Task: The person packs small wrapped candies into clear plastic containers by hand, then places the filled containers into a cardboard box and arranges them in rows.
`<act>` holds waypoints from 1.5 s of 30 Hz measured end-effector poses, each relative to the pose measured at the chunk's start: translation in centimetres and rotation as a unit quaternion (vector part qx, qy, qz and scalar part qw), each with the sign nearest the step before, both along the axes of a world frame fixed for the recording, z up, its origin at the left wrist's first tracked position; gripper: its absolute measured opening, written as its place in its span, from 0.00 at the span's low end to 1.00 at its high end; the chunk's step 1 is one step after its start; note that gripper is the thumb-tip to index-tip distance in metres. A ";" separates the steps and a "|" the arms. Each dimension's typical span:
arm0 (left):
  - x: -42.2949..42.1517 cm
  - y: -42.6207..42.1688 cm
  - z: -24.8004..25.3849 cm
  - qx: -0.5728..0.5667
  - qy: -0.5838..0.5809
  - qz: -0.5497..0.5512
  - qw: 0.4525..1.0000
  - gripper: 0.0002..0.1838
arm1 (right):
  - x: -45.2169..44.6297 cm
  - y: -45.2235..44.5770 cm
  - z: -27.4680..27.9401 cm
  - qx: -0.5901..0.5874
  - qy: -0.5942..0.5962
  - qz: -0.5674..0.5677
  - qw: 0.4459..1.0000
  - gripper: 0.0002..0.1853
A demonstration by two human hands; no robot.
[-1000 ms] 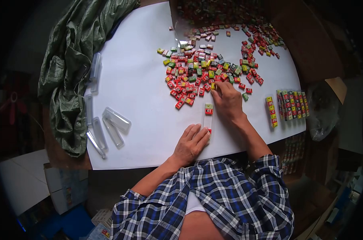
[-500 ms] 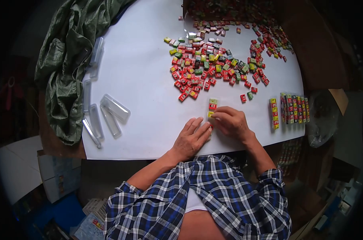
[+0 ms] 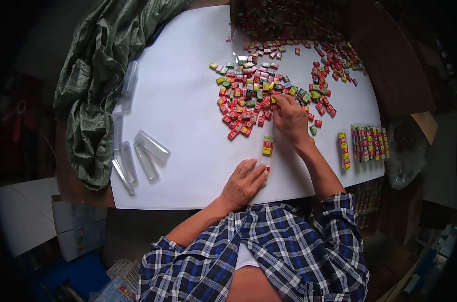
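Observation:
A narrow clear plastic case lies lengthwise in front of me with several small boxes in it. A red-and-yellow pair sits near its far end, and a red one shows close to my left fingers. My left hand rests over the near end and holds it against the table, fingers stretched and close together, thumb hidden. At the front of the pile of small printed boxes, my right hand pinches a small yellow box between thumb and fingertips.
Several empty clear cases lie on the left of the white table, beside a green tarp. Filled cases stand at the right, with a single one next to them. A large carton with more boxes sits behind.
My right hand has left the case and moved forward to the pile, where it now pinches a yellow box. My left hand stays on the case. The camera view has shifted slightly.

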State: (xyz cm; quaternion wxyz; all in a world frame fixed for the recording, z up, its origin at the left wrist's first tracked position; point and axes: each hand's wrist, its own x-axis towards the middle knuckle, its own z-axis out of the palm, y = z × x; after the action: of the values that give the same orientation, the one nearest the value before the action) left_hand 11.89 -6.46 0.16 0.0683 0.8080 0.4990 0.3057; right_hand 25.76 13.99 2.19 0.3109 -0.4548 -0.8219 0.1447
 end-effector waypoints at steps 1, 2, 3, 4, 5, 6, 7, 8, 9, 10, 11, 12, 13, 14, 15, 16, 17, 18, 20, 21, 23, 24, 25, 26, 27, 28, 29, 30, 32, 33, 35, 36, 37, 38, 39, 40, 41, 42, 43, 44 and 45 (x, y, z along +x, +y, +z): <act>0.0 0.0 0.1 0.000 -0.002 0.001 1.000 0.18 | -0.5 0.7 -0.3 0.013 -0.019 -0.005 1.000 0.10; 0.0 0.0 0.0 -0.002 -0.005 0.003 1.000 0.18 | -0.8 1.3 -0.6 0.013 -0.015 -0.006 1.000 0.10; -0.2 0.0 0.1 -0.003 -0.002 0.002 1.000 0.18 | -0.8 1.8 -0.9 0.016 -0.016 -0.001 1.000 0.10; -0.2 0.0 0.1 -0.003 -0.003 0.002 1.000 0.19 | -0.5 2.1 -1.2 0.018 -0.020 0.005 1.000 0.10; -0.2 0.0 0.1 -0.003 -0.006 0.002 1.000 0.19 | -0.1 2.2 -1.6 0.019 -0.025 0.010 0.999 0.11; -0.1 0.0 0.1 -0.004 -0.011 0.000 1.000 0.19 | 0.4 1.9 -1.7 0.015 -0.027 0.009 0.999 0.11; 0.0 0.0 0.1 -0.008 -0.013 -0.001 1.000 0.19 | 0.9 1.5 -1.8 0.016 -0.013 0.009 1.000 0.11; -0.1 -0.1 0.1 -0.009 -0.014 -0.001 1.000 0.19 | 1.4 1.1 -2.0 0.017 0.001 0.010 1.000 0.11; -0.1 0.1 0.2 -0.008 -0.014 -0.001 1.000 0.20 | 1.7 1.0 -2.1 0.020 0.015 0.011 1.000 0.12; -0.1 0.1 0.2 -0.007 -0.013 -0.002 1.000 0.20 | 1.9 0.9 -2.2 0.018 0.013 0.010 1.000 0.12; 0.0 0.1 0.1 -0.007 -0.014 -0.004 1.000 0.20 | 1.7 0.9 -2.0 0.009 0.018 0.002 1.000 0.11; 0.0 0.1 0.0 -0.007 -0.014 -0.004 1.000 0.20 | 1.5 0.9 -1.7 0.001 0.024 -0.006 1.000 0.11; 0.0 0.1 0.0 -0.006 -0.013 -0.004 1.000 0.20 | 1.2 0.9 -1.4 -0.007 0.031 -0.014 0.999 0.11; 0.0 0.1 0.0 -0.005 -0.012 -0.003 1.000 0.20 | 0.8 1.0 -1.1 -0.006 0.032 -0.015 0.999 0.11; -0.1 0.1 0.0 -0.003 -0.010 -0.002 1.000 0.20 | 0.2 1.2 -0.8 -0.005 0.020 -0.015 1.000 0.11; 0.0 0.0 0.0 -0.004 -0.008 -0.001 1.000 0.20 | -0.4 1.4 -0.5 -0.004 0.009 -0.015 1.000 0.11; 0.0 0.0 0.1 -0.005 -0.007 -0.001 1.000 0.20 | -0.8 1.7 -0.3 -0.003 -0.003 -0.015 1.000 0.11; 0.0 0.0 0.1 -0.007 -0.006 0.000 1.000 0.20 | -1.0 2.1 -0.6 -0.002 -0.002 -0.014 1.000 0.11; -0.1 0.1 0.0 -0.004 -0.002 0.002 1.000 0.20 | -0.8 3.0 -1.7 0.027 -0.014 -0.004 1.000 0.11; -0.1 0.1 -0.1 -0.002 0.001 0.002 1.000 0.20 | -0.7 3.1 -1.8 0.040 -0.020 0.001 0.999 0.11; -0.1 0.0 -0.1 -0.003 0.002 0.004 1.000 0.19 | 0.2 2.4 -1.3 0.019 0.008 0.011 1.000 0.11; -0.1 0.1 0.0 -0.002 0.001 0.011 1.000 0.19 | 0.8 1.7 -0.7 -0.001 0.036 0.019 0.999 0.11; -0.1 0.1 0.0 -0.004 -0.001 0.017 1.000 0.18 | 1.4 0.8 -0.3 -0.024 0.064 0.027 0.997 0.11; -0.1 -0.1 0.0 -0.007 -0.003 0.023 1.000 0.18 | 2.1 -0.3 -0.1 -0.030 0.060 0.027 0.997 0.11; -0.1 -0.2 0.0 -0.014 -0.008 0.023 1.000 0.18 | 2.8 -1.6 0.1 -0.067 0.075 0.050 0.994 0.12; -0.1 -0.3 -0.1 -0.016 -0.012 0.023 1.000 0.17 | 3.5 -3.0 0.3 -0.105 0.091 0.072 0.988 0.12; -0.1 -0.3 -0.1 -0.017 -0.015 0.023 0.999 0.17 | 4.1 -4.4 0.4 -0.141 0.107 0.092 0.980 0.12; -0.2 -0.3 -0.2 -0.015 -0.018 0.024 0.999 0.17 | 4.6 -5.8 0.5 -0.145 0.104 0.092 0.980 0.12; -0.2 -0.3 -0.1 -0.017 -0.022 0.028 0.999 0.17 | 5.3 -8.2 0.8 -0.176 0.094 0.138 0.970 0.12; -0.1 -0.4 -0.1 -0.017 -0.023 0.032 0.999 0.17 | 5.5 -9.0 0.5 -0.178 0.092 0.139 0.970 0.12; -0.2 -0.4 -0.1 -0.015 -0.024 0.037 0.999 0.17 | 5.6 -10.2 -1.2 -0.126 0.102 0.187 0.969 0.11; -0.2 -0.4 -0.2 -0.015 -0.022 0.034 0.999 0.17 | 5.5 -10.5 -1.4 -0.099 0.108 0.211 0.966 0.11; -0.2 -0.4 -0.3 -0.015 -0.020 0.030 0.999 0.17 | 5.5 -10.5 -1.6 -0.098 0.108 0.211 0.967 0.11; -0.2 -0.4 -0.3 -0.015 -0.017 0.026 0.999 0.16 | 5.5 -10.6 -1.7 -0.126 0.117 0.197 0.965 0.10; -0.2 -0.4 -0.4 -0.014 -0.017 0.023 0.999 0.16 | 5.6 -10.8 -1.8 -0.155 0.126 0.182 0.963 0.10; -0.2 -0.4 -0.4 -0.013 -0.011 0.022 1.000 0.16 | 5.6 -10.9 -1.9 -0.182 0.135 0.167 0.960 0.09; -0.2 -0.4 -0.5 -0.012 -0.006 0.021 1.000 0.16 | 5.5 -11.0 -1.8 -0.181 0.135 0.165 0.960 0.09; -0.1 -0.4 -0.5 -0.010 -0.001 0.020 1.000 0.16 | 5.4 -11.1 -1.8 -0.196 0.142 0.155 0.958 0.08; -0.1 -0.4 -0.5 -0.008 -0.002 0.016 1.000 0.16 | 5.3 -11.2 -1.7 -0.210 0.148 0.145 0.955 0.08; -0.1 -0.5 -0.5 -0.010 -0.005 0.019 1.000 0.16 | 5.3 -11.1 -1.6 -0.224 0.153 0.133 0.953 0.07; -0.1 -0.4 -0.4 -0.010 -0.009 0.022 1.000 0.16 | 5.4 -10.9 -1.6 -0.219 0.152 0.127 0.955 0.07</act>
State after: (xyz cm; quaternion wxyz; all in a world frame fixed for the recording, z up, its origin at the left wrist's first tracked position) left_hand 11.79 -6.88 -0.27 0.0743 0.7935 0.5190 0.3091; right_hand 31.11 3.13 0.57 0.3038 -0.3763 -0.7639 0.4272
